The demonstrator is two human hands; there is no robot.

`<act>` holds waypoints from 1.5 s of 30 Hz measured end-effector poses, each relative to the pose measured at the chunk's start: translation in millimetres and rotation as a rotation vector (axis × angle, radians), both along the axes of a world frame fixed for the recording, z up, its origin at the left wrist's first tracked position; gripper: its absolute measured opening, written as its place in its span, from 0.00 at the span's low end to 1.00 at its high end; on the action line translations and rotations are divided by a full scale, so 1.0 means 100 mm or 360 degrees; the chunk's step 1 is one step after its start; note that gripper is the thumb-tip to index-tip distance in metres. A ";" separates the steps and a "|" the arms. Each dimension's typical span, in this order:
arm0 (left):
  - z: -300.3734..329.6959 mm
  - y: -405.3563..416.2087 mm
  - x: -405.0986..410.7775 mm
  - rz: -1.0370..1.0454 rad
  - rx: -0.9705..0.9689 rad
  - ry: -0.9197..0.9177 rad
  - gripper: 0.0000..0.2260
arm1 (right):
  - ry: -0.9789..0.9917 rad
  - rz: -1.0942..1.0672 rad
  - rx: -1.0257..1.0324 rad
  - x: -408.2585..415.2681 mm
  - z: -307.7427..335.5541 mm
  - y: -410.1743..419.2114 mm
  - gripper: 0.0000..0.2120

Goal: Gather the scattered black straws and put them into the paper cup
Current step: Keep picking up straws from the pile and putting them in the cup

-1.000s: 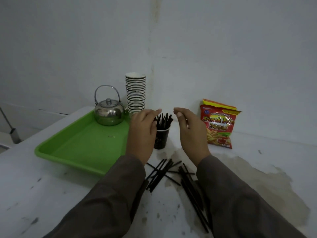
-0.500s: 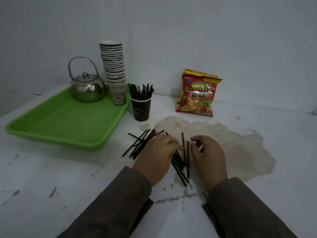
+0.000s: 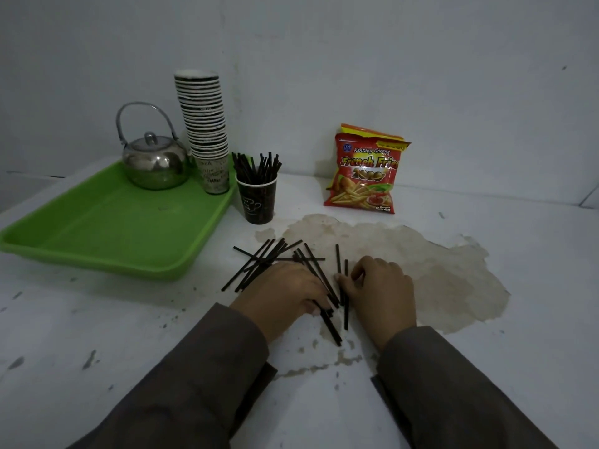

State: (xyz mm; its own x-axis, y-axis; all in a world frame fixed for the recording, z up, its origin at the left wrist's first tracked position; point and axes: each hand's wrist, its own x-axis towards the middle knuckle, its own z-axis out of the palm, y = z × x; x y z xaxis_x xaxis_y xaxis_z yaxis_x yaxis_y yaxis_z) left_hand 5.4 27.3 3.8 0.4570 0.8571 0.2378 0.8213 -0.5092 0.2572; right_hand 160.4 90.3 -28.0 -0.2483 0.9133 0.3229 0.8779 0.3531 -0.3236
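Observation:
Several black straws (image 3: 259,264) lie scattered on the white table in front of me, some crossing each other. My left hand (image 3: 282,294) rests palm down on the near part of the pile, fingers curled over a few straws. My right hand (image 3: 381,296) sits just right of it, fingertips touching two straws that lie pointing away from me. Whether either hand has a firm hold is hidden by the fingers. A dark paper cup (image 3: 257,202) stands upright behind the pile, with several black straws sticking out of its top.
A green tray (image 3: 107,234) at the left holds a steel kettle (image 3: 154,157) and a tall stack of paper cups (image 3: 204,131). A red French fries bag (image 3: 366,171) leans on the wall at the back right. A brown stain (image 3: 421,270) spreads right of my hands.
My hands came down from beside the cup to the loose straws on the table. Since half a second ago they have closed in on the straws between them.

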 end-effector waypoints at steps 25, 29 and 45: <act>-0.34 0.06 0.05 0.0127 0.0194 -0.0095 0.03 | 0.0677 0.0099 -0.0574 -0.01 0.24 0.13 0.07; -0.26 0.05 0.12 0.0145 0.0167 -0.0295 0.03 | 0.1272 0.0261 -0.0740 0.07 0.32 0.14 0.06; 0.01 -0.06 0.04 0.0662 0.0264 -0.2061 0.18 | 0.1762 0.0523 -0.0853 0.05 0.40 0.09 0.06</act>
